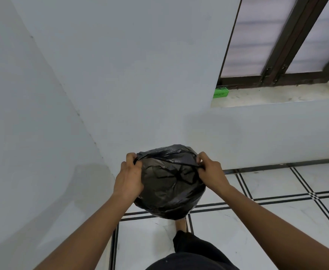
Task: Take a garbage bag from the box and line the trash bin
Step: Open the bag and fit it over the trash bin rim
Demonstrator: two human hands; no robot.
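Black garbage bag (169,184) covers the trash bin on the tiled floor (276,211), by the wall corner. Left hand (129,178) and right hand (211,172) pinch its rim at opposite sides, fingers clamped on plastic. Green box (220,92) sits at the window ledge's left end.

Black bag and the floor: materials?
Black bag: thin plastic film, by the look; glossy, crinkled, faintly see-through where stretched between left hand and right hand. Floor: probably glazed ceramic or stone tile; white, shiny, dark inlaid lines.
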